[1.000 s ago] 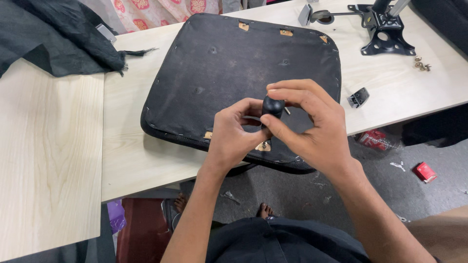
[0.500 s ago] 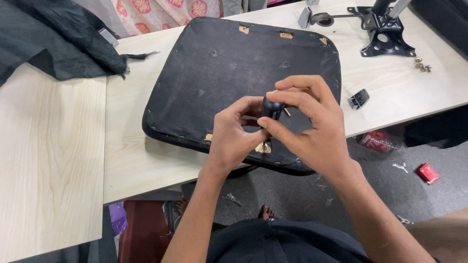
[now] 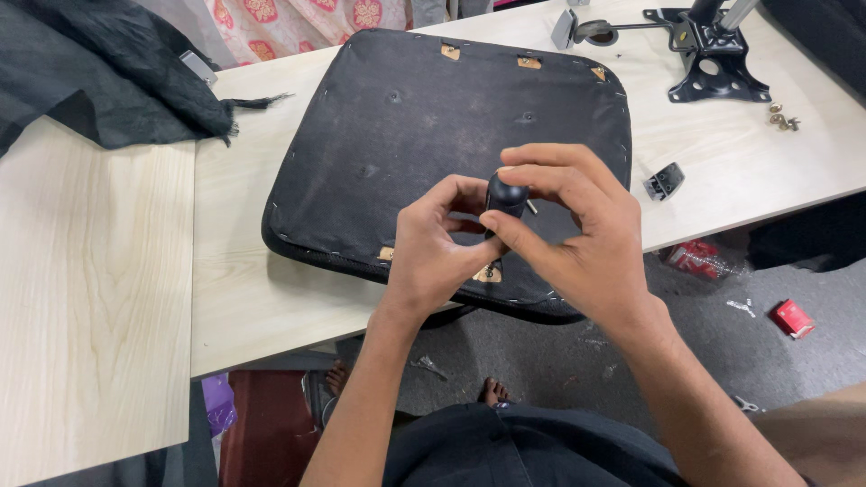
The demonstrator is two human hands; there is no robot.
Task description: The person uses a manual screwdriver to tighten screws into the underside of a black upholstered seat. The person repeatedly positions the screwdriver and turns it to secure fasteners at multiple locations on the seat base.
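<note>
Head view, what are the hands doing?

— Both hold a small black screwdriver with a round knob on top. It stands upright over the near edge of a black seat pad.

— Which hand does what?

— The right hand pinches the knob with its fingertips. The left hand curls round the thin part below the knob and keeps it straight. Neither hand is spread flat.

— Where does the tip go?

— It points down at a little wooden patch by the seam of the seat pad. I cannot tell if a screw sits there, the hands hide it.

— How far along does the work look?

— My guess is that it is only partly done. Bare wooden patches show at the far edge of the pad too. The black metal bracket lies apart from the pad, at the far right of the tabletop. Some small gold screws lie loose near it. A small black clip lies just beside the pad.

— What else is around?

— A dark cloth is bunched up at the far left. Down on the floor there is a red box.
</note>
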